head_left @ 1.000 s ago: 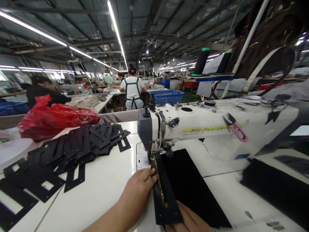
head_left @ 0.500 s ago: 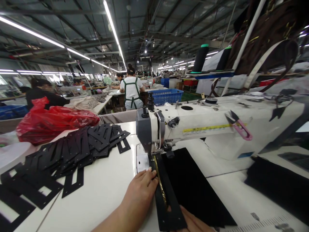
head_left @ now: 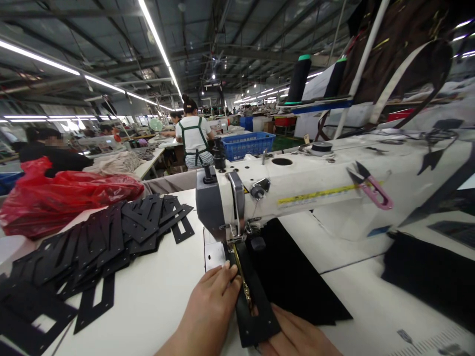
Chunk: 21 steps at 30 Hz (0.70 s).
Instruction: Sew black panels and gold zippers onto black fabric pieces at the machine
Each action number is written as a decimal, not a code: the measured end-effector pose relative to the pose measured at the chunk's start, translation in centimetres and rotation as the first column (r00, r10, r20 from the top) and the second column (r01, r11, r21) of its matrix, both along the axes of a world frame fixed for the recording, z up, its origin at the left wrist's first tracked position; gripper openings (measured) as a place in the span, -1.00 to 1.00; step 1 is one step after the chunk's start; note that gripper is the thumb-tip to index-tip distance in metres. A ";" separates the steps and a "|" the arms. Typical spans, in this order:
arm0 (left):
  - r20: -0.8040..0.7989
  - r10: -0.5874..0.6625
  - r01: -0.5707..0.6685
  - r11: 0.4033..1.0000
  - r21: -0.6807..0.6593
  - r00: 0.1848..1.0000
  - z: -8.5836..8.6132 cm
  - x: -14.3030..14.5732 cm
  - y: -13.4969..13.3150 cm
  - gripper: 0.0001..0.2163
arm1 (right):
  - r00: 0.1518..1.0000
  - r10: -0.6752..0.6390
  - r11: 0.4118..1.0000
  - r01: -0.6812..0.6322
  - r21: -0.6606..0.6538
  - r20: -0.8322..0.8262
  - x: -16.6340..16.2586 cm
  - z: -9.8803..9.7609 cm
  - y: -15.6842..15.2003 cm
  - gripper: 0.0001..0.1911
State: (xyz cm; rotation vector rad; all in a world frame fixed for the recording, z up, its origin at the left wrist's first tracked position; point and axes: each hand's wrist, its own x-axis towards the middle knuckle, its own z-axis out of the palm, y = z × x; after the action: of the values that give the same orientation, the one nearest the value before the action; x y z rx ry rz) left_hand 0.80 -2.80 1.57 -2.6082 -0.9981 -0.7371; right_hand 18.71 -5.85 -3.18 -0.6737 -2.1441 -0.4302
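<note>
A black slotted panel (head_left: 259, 324) with a gold-toothed zipper (head_left: 240, 272) in its slot lies under the presser foot of a white sewing machine (head_left: 300, 183). My left hand (head_left: 213, 299) presses the panel's left edge just in front of the needle area, fingers close together. On the near right corner, my right hand (head_left: 295, 331) holds the panel, with some fingers hidden beneath it. Black fabric (head_left: 297, 277) lies flat to the right of the panel. The zipper's gold pull shows near the slot's close end.
Overlapping black slotted panels (head_left: 100, 242) lie on the left of the white table. Behind them sits a red plastic bag (head_left: 70, 195). Pink-handled thread snips (head_left: 374, 190) rest against the machine arm. More black fabric (head_left: 426, 269) is at right. Co-workers sit ahead, near a blue basket (head_left: 248, 144).
The panel and zipper have moved a little farther under the presser foot. My right hand has come forward along the panel and shows more. The camera view has shifted slightly.
</note>
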 end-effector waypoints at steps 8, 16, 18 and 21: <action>0.036 0.009 -0.009 1.000 0.005 0.999 -0.1 -0.2 0.6 -0.69 | 0.999 0.022 0.998 -0.019 0.062 -0.046 -0.5 1.7 1.8 -0.61; 0.085 0.025 -0.017 0.996 -0.089 0.996 0.3 -0.1 1.7 -0.71 | 0.998 0.061 0.998 -0.062 0.022 0.017 -0.6 1.8 3.3 -0.68; 0.098 0.029 -0.018 0.993 -0.116 0.995 0.3 -0.1 2.0 -0.74 | 0.998 0.054 0.999 -0.054 0.005 0.019 -0.6 2.1 3.6 -0.68; 0.101 0.040 -0.028 0.993 -0.117 0.994 0.2 -0.1 2.4 -0.77 | 0.997 0.064 0.998 -0.063 -0.020 0.034 -0.6 2.4 4.1 -0.68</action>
State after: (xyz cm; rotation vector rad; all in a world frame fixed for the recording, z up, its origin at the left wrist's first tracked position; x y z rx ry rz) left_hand 0.68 -0.42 1.77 -2.6669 -1.1444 -0.8365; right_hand 18.08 -1.74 -0.76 -0.6107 -2.1984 -0.3906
